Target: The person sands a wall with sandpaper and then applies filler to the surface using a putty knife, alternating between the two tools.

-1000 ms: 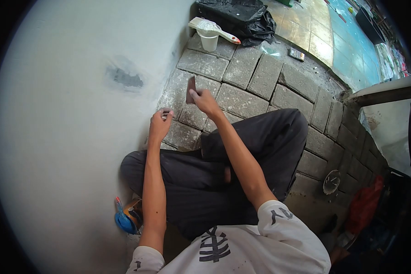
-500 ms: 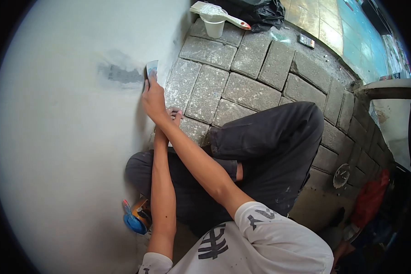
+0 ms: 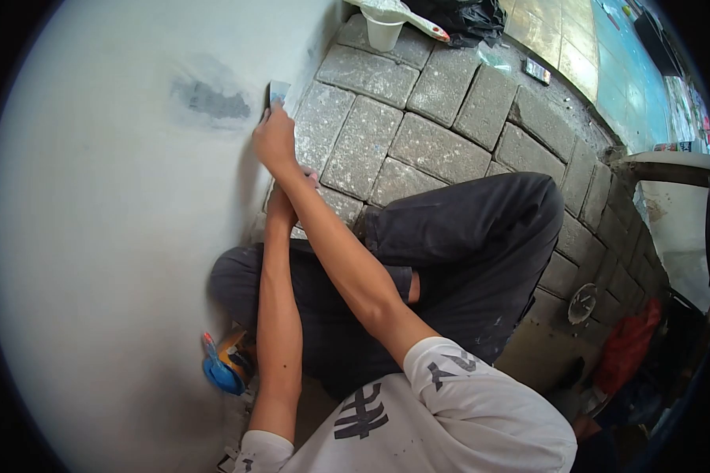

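Observation:
My right hand (image 3: 274, 142) is closed around a putty knife (image 3: 279, 92), whose flat blade points up past my fingers, close to the white wall (image 3: 118, 236). Left of the blade, a smeared grey patch (image 3: 213, 101) marks the wall. My left hand (image 3: 282, 203) lies beneath my right wrist and is mostly hidden by it. Its visible fingertips look curled; what they hold, if anything, is out of sight.
Grey paving blocks (image 3: 442, 150) cover the ground. A wide brush (image 3: 406, 16) rests across a white cup (image 3: 383, 35) near a black plastic bag (image 3: 473, 22). Blue-and-orange items (image 3: 226, 370) sit by my knee. A clear round container (image 3: 584, 303) lies at right.
My right hand and the putty knife have shifted slightly up and right, off the edge of the grey patch. My left hand is now more covered by the right wrist.

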Demonstrator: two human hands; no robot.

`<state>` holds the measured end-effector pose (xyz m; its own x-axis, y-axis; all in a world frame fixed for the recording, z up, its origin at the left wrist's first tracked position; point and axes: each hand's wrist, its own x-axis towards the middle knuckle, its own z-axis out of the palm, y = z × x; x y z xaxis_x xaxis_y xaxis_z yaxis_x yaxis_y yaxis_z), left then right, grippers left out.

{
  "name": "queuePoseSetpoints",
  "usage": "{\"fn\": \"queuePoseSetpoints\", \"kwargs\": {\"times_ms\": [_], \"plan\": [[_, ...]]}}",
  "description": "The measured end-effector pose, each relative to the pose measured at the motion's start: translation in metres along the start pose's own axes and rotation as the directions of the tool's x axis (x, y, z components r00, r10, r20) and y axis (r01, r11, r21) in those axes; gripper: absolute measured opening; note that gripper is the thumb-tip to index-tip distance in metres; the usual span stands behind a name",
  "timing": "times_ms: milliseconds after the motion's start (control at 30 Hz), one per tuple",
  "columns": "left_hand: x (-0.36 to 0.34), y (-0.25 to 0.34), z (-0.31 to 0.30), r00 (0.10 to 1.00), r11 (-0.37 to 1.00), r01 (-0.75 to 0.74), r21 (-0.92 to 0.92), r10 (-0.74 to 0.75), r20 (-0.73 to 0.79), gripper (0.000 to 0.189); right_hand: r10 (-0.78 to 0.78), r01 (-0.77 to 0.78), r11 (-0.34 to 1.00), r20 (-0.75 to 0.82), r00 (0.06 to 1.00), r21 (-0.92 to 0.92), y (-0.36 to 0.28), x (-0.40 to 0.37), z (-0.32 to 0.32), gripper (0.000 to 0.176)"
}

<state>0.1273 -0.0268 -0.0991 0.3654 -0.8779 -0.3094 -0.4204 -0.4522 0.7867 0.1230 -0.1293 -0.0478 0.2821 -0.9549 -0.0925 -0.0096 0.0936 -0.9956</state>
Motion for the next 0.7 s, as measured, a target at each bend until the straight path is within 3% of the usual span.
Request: {"fn": "queuePoseSetpoints", "kwargs": {"times_ms": [67,200,267,300,333,433,567,633,667,700], "plan": [[0.007,-0.007,0.002,1.000,0.999,-0.021,0.047,0.022,-0.021,0.028,-0.068,0.067,0.997,-0.007,0.998,-0.029,-0.001,0.010,0.005,0.041],[0.002,-0.002,-0.001,0.999,0.987,-0.049,0.156,0.048,0.007,0.035,-0.021,0.016,0.999,-0.099,0.995,-0.044,0.001,0.020,0.004,0.036],[0.007,-0.010,-0.002,0.997,0.968,-0.071,0.242,0.073,0.000,0.031,-0.201,0.199,0.980,-0.148,0.968,-0.028,-0.005,0.030,0.004,0.032],[0.005,-0.017,0.000,0.996,0.946,-0.080,0.313,0.089,-0.015,0.028,-0.193,0.191,0.981,-0.142,0.971,-0.028,-0.006,0.036,0.003,0.032],[-0.003,0.025,-0.008,0.998,0.956,0.053,0.290,-0.063,0.025,0.042,-0.213,0.205,0.977,-0.187,0.959,-0.064,-0.004,0.049,0.005,0.028],[-0.001,0.019,-0.006,0.998,0.919,0.064,0.388,-0.062,-0.015,0.041,-0.271,0.252,0.962,-0.255,0.928,-0.104,0.016,0.070,0.010,0.021],[0.007,0.017,-0.003,0.999,0.885,0.047,0.462,-0.045,-0.015,0.040,-0.161,0.136,0.979,-0.163,0.973,-0.153,0.015,0.052,0.000,0.022],[-0.002,0.023,-0.005,0.998,0.933,-0.056,0.355,0.066,-0.016,0.037,-0.228,0.231,0.973,-0.062,0.972,0.031,-0.010,0.042,-0.014,0.023],[-0.003,0.014,-0.006,0.994,0.967,-0.110,0.230,0.112,0.007,0.036,-0.147,0.143,0.988,0.078,0.986,0.059,-0.046,0.036,-0.032,0.040],[-0.005,-0.002,-0.004,0.996,0.968,-0.091,0.234,0.091,0.011,0.036,-0.128,0.123,0.990,0.085,0.988,0.065,-0.038,0.035,-0.020,0.040]]}}
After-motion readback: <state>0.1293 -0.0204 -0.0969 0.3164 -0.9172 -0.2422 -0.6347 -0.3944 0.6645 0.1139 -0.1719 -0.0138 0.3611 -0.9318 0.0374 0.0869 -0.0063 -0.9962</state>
